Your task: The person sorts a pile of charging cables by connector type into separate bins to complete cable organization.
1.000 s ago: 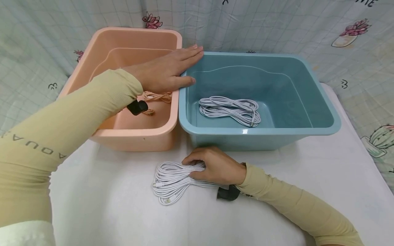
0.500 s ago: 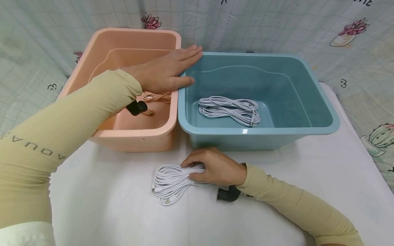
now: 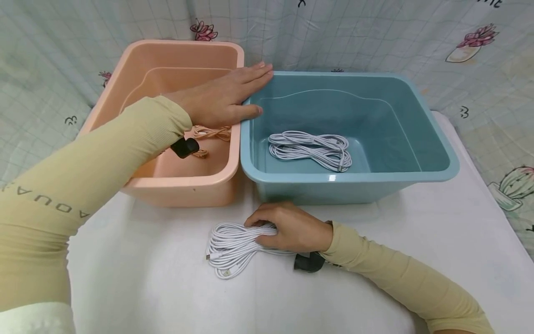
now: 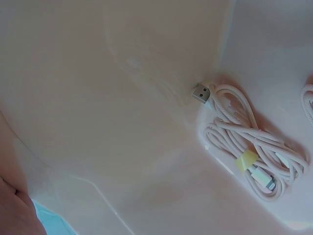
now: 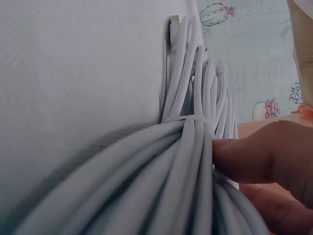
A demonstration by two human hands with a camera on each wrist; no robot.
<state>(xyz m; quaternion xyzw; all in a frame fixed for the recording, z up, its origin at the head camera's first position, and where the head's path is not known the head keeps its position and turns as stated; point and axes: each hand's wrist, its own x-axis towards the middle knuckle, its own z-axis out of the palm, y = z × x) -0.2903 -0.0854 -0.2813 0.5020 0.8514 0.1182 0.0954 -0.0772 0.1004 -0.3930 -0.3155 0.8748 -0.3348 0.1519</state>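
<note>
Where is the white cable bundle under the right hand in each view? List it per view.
Head: white cable bundle lies low centre on the white table, gripped by the right hand.
Left wrist: not in it.
Right wrist: bundle fills the frame.
Shared landmark: the right hand's fingers.

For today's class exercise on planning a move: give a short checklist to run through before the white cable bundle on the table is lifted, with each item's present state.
1. Right hand grips the white cable bundle: ok, fingers curled round it.
2. Bundle bound together: ok, a tie shows in the right wrist view.
3. Loose plug ends clear of snags: cannot tell.
4. Blue tub has room: ok, one white cable lies inside.
5. Left hand steadies the tubs: ok, flat across the rims of the pink tub and the blue one.
</note>
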